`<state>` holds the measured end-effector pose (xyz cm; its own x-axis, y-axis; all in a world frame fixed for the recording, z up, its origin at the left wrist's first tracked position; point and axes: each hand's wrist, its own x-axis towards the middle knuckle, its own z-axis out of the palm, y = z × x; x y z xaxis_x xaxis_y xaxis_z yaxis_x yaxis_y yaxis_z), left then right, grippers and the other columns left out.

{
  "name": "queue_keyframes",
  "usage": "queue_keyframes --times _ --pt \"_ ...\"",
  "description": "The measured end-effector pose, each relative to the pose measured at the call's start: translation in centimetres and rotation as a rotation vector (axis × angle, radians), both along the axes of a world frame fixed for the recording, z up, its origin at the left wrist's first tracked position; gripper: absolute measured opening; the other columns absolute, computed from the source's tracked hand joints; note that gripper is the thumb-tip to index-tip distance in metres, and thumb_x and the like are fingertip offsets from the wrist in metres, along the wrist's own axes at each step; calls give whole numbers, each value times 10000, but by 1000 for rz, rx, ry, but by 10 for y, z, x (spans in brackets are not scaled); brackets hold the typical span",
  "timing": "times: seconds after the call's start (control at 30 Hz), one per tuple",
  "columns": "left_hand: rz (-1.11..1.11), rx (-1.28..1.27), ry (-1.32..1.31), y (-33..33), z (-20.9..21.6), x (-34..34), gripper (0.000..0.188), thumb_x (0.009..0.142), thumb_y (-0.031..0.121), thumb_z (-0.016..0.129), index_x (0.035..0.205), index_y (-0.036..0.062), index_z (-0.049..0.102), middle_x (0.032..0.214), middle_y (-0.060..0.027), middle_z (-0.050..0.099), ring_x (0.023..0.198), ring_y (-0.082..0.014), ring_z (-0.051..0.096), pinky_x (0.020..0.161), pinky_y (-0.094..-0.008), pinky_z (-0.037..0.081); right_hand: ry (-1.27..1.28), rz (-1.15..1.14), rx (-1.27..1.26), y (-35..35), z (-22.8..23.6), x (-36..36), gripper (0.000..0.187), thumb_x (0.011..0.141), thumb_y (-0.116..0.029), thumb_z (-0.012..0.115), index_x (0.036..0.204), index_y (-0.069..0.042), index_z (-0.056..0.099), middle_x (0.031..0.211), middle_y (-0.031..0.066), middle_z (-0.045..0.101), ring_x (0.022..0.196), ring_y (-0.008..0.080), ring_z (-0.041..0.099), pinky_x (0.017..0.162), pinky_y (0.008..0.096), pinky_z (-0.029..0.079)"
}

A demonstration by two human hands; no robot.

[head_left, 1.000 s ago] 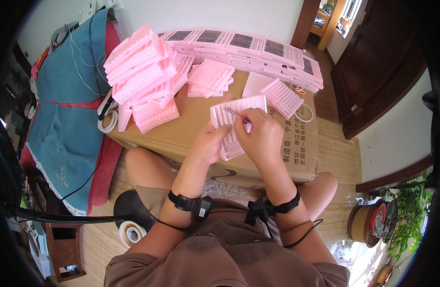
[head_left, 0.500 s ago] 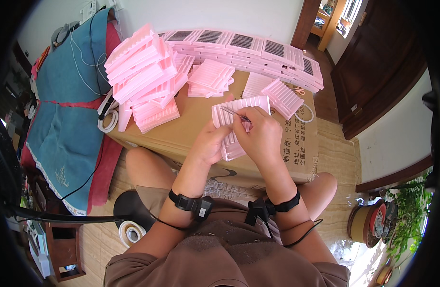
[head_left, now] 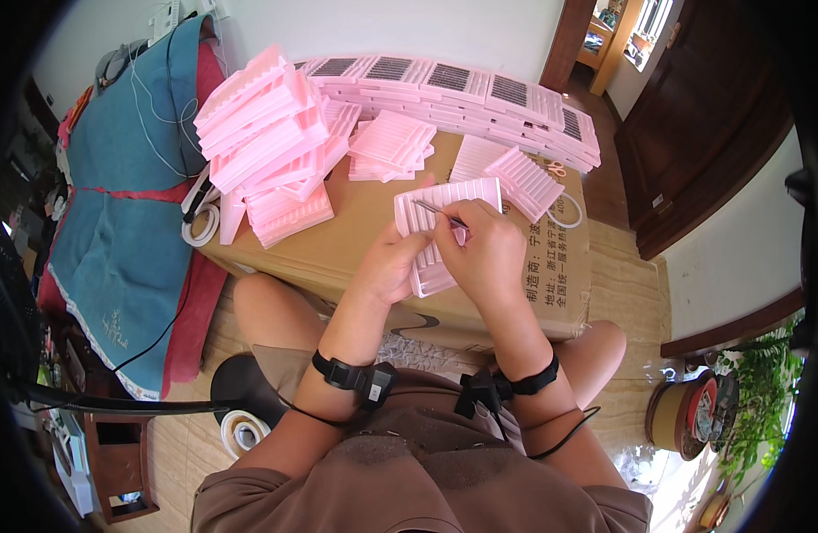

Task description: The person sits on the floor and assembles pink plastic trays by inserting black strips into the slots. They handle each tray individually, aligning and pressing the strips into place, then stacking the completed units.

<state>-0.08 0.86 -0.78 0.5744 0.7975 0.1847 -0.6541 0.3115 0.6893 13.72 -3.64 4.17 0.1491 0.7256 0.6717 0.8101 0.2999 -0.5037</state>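
My left hand (head_left: 400, 265) is closed on the lower left edge of a pale pink ridged plastic tray (head_left: 466, 189), held tilted above the cardboard box. In my right hand (head_left: 482, 244) is a pair of thin dark metal tweezers (head_left: 434, 210), pinched between thumb and fingers. Their tips point left, over the tray's upper left slots. My right hand hides part of the tray's right side. Whether anything tiny sits between the tips I cannot tell.
The large cardboard box (head_left: 355, 235) serves as a table. A leaning stack of pink trays (head_left: 271, 133) stands left, smaller piles (head_left: 391, 147) behind. Along the back runs a row of stacked trays with dark strips (head_left: 453, 78). Orange-handled scissors (head_left: 557, 168) and a white ring (head_left: 566, 211) lie right.
The tweezers' tips, spread slightly apart before, now look closer together. They have shifted a little over the tray. Both hands keep nearly the same place.
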Motion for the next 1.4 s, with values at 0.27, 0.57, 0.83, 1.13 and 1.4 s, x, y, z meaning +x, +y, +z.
queue_keyframes --times 0.27,0.57,0.83,1.13,1.4 --pt "17 21 11 1 -2 -1 733 986 -63 468 1652 105 214 1448 -117 547 1241 -196 605 1067 -358 498 -18 11 -74 -2 2 -3 100 849 -185 741 818 -94 713 763 65 710 652 262 707 572 382 555" --pt "-27 -4 -121 9 -16 -14 681 1050 248 597 1624 95 263 1486 -127 524 1300 -249 580 1094 -432 490 284 249 -236 2 -7 10 92 837 -124 755 859 -35 747 747 86 715 599 186 667 574 326 510" --pt "52 -112 -282 37 -21 -37 685 1044 448 556 1617 196 275 1607 -124 412 1437 -351 469 1167 -557 424 -83 816 -877 -22 -1 54 224 816 -252 766 849 -31 747 750 104 716 667 227 682 622 352 517" --pt "134 95 -33 39 -23 -47 830 1031 495 558 1652 109 166 1639 -130 357 1462 -317 438 1176 -531 413 -242 642 -867 -23 2 51 340 785 -360 787 977 -83 749 871 126 724 849 335 700 732 418 534" --pt "-63 89 119 24 -31 -42 715 1071 432 527 1615 45 272 1508 -135 507 1341 -254 555 1102 -437 483 140 366 -298 0 10 13 171 809 -62 771 959 -55 690 727 99 644 673 259 664 634 352 514"
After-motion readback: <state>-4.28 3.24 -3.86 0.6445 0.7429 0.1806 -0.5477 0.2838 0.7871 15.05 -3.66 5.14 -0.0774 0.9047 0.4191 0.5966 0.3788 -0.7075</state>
